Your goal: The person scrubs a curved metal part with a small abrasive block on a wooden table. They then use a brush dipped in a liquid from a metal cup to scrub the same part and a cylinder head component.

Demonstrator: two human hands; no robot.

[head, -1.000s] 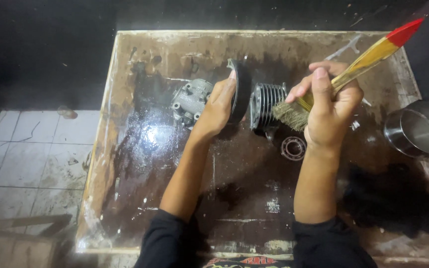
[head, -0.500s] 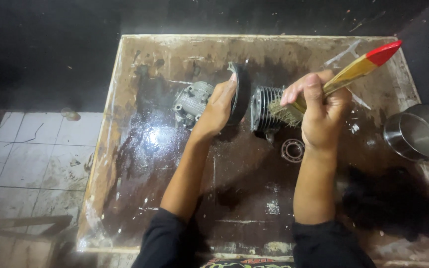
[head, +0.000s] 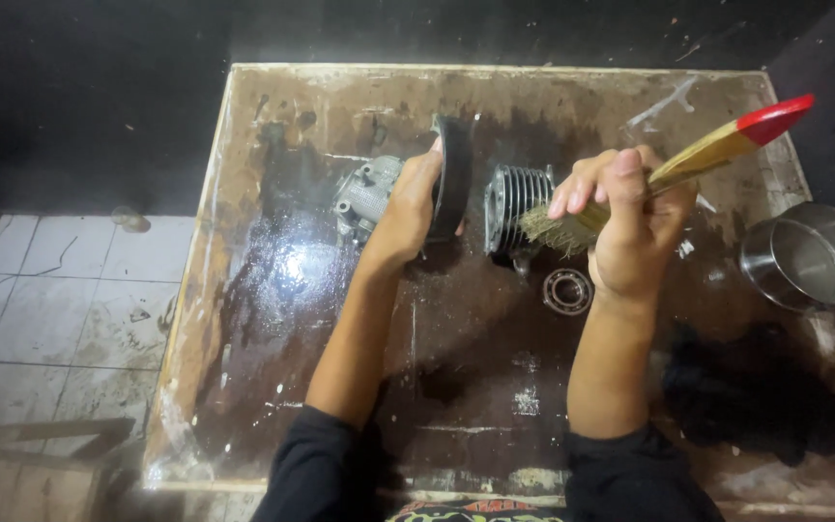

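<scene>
Left hand (head: 408, 208) was clamped on a dark disc-shaped part (head: 453, 179) at frame centre, right hand (head: 630, 222) closed around a red-tipped brush (head: 664, 179) with bristles on the finned cylinder (head: 512, 203); the wet tabletop (head: 273, 290) looked slick, so the cylinder could skid or roll off its spot under brush pressure. The loose bearing (head: 568, 290) just below it and the steel bowl (head: 809, 256) at the right edge could get knocked; open room lay lower centre and upper right.

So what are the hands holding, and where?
Right hand grips the paintbrush mid-handle; left hand steadies the dark round part by its rim.
</scene>
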